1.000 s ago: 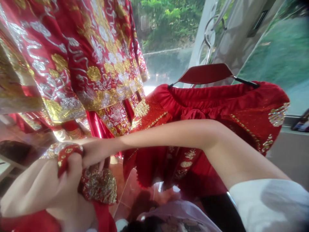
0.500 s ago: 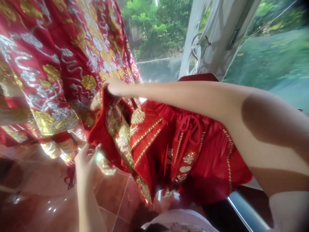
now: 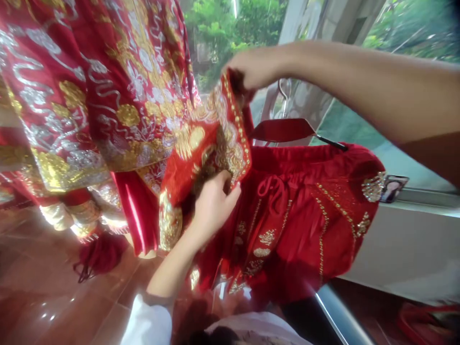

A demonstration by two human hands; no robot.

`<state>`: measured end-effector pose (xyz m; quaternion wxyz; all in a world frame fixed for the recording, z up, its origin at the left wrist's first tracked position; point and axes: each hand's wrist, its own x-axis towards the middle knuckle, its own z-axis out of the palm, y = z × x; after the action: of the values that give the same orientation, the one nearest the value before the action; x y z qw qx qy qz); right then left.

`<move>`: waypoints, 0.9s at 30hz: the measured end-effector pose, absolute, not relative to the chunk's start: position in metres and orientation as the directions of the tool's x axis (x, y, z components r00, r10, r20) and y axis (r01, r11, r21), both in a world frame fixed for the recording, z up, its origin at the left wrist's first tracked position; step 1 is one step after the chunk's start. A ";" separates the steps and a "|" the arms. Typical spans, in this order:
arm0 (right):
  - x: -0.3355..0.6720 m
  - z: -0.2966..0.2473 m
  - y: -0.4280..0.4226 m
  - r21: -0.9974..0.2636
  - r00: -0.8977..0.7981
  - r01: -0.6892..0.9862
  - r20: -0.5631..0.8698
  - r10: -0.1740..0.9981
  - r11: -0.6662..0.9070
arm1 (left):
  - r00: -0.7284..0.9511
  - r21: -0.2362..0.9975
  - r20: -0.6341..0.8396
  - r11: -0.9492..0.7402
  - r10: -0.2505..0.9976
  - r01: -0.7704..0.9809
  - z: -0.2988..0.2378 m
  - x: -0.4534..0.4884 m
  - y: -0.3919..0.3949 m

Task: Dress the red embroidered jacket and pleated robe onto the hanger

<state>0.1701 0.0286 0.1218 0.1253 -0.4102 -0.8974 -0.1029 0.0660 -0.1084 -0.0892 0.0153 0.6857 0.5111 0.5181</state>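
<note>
My right hand [image 3: 253, 69] is raised, its fingers closed on the upper edge of a red garment piece [image 3: 235, 129] with gold and silver embroidery and a beaded border. Below it, my left hand [image 3: 215, 199] grips the same piece near its lower corner, thumb along the edge. Its folds hang to the left and partly hide my left fingers. Behind my hands, a red skirt [image 3: 302, 230] with a gathered waist, a tied cord and gold beading hangs from a dark red hanger [image 3: 283, 130]. Whether the held piece joins the skirt, I cannot tell.
Red robes [image 3: 97, 96] with heavy gold and silver embroidery hang at the left. A dark red cloth bundle [image 3: 100, 254] lies on the tiled floor [image 3: 82, 311]. At the right, a phone-like screen [image 3: 393, 188] stands by the window ledge. A red bag-like item [image 3: 427, 318] sits at lower right.
My right hand has lifted the embroidered piece up and to the right. My left hand has moved right and up to its lower corner. The hanger and skirt waist are now uncovered.
</note>
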 end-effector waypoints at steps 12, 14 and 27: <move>0.186 0.058 0.031 0.245 -0.566 0.822 0.241 0.789 0.515 | -0.135 0.451 0.802 -0.442 0.582 0.776 -0.106 0.056 -0.078; 0.188 0.058 0.033 0.218 -0.576 0.817 0.270 0.771 0.534 | -0.126 0.320 0.913 -0.487 0.389 0.813 -0.084 0.047 -0.076; 0.248 0.059 -0.001 0.098 -0.602 0.746 0.522 0.604 0.659 | 0.146 0.648 0.597 -0.581 0.789 0.492 -0.016 0.038 0.029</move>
<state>0.2481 -0.0014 0.0588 0.2291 -0.3826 -0.8816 -0.1548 0.0379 0.0287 -0.0156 0.1513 0.7417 0.4319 0.4903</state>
